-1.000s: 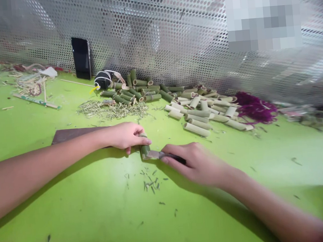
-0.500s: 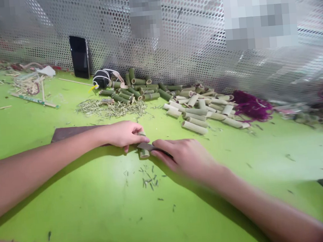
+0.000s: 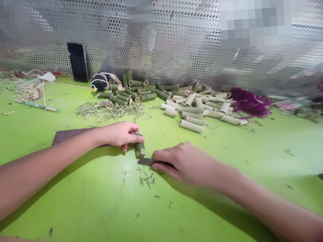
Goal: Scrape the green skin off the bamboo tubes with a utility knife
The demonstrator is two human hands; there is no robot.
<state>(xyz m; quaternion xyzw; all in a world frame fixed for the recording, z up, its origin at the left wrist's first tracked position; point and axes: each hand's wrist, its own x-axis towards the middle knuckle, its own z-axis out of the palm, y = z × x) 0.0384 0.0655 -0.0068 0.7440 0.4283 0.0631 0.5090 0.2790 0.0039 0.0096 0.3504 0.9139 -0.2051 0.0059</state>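
My left hand [image 3: 120,133] is closed round a short green bamboo tube [image 3: 140,148] that rests on the green table [image 3: 86,194]. My right hand [image 3: 184,164] grips a small knife [image 3: 145,161]; its blade lies at the tube's near end, just off the wood. Thin green shavings [image 3: 146,179] are scattered on the table right below the blade.
A heap of green bamboo tubes [image 3: 136,90] and paler peeled ones [image 3: 202,108] lies at the back. Beside it are a pile of shavings [image 3: 110,109], a purple tuft [image 3: 249,103], a black phone [image 3: 78,62] leaning on the perforated metal wall [image 3: 171,34], and a brown board [image 3: 67,135].
The knife went from the tube's near end up to the middle of the tube, then slid back down off the near end. My left hand kept holding the tube in place.
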